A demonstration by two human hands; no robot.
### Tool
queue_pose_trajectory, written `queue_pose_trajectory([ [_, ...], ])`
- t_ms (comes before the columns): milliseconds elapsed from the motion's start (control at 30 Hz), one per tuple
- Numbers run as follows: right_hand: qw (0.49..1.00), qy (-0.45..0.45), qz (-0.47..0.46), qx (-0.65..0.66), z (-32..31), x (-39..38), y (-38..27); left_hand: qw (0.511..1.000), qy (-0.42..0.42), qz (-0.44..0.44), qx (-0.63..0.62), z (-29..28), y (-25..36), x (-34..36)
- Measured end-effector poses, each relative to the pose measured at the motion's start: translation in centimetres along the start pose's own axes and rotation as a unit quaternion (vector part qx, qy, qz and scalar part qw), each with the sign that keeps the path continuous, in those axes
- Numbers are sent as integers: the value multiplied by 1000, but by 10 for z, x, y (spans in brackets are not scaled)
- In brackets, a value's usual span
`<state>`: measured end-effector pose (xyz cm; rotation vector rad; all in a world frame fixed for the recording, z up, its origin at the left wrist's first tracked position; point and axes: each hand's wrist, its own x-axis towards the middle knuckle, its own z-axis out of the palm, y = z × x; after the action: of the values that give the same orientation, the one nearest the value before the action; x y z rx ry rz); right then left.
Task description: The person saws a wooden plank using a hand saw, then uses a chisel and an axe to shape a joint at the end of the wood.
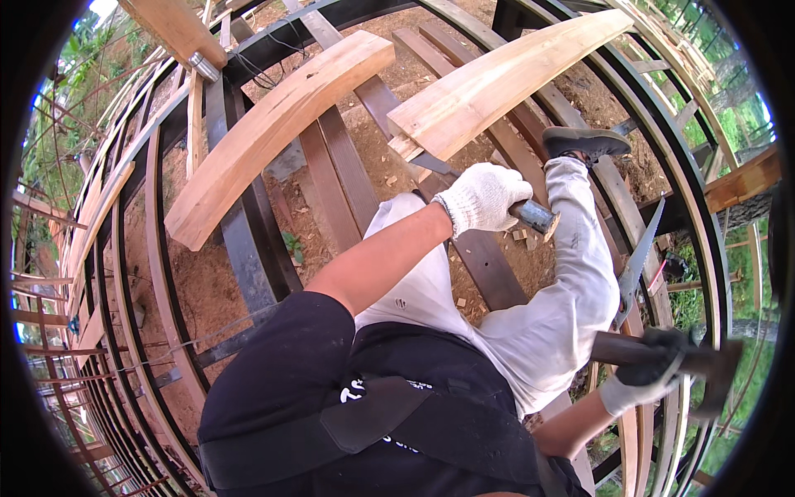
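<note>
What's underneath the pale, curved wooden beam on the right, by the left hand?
Flat brown planks show past both long edges of the pale, curved wooden beam, with brown dirt ground below. Whatever lies directly under it is covered.

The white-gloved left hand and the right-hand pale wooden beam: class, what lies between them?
In the head view, a flat grey metal blade extends from the white-gloved left hand to the near end of that pale wooden beam.
</note>
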<state>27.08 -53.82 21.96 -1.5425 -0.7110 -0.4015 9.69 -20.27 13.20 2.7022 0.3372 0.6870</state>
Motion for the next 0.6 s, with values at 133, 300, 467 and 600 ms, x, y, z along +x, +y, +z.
queue_pose_trajectory([
  [133, 955, 145, -28, 258, -2, 15, 4, 999, 25, -47, -1, -11, -1, -1],
  [300, 850, -315, 403, 125, 107, -129, 32, 998, 16, -45, 38, -15, 2, -1],
  [467, 890, -204, 395, 99, 77, -61, -18, 998, 34, -34, 51, -13, -26, -24],
  [600, 990, -23, -126, 62, 28, 20, -23, 997, 63, -33, 27, -22, -25, -9],
])
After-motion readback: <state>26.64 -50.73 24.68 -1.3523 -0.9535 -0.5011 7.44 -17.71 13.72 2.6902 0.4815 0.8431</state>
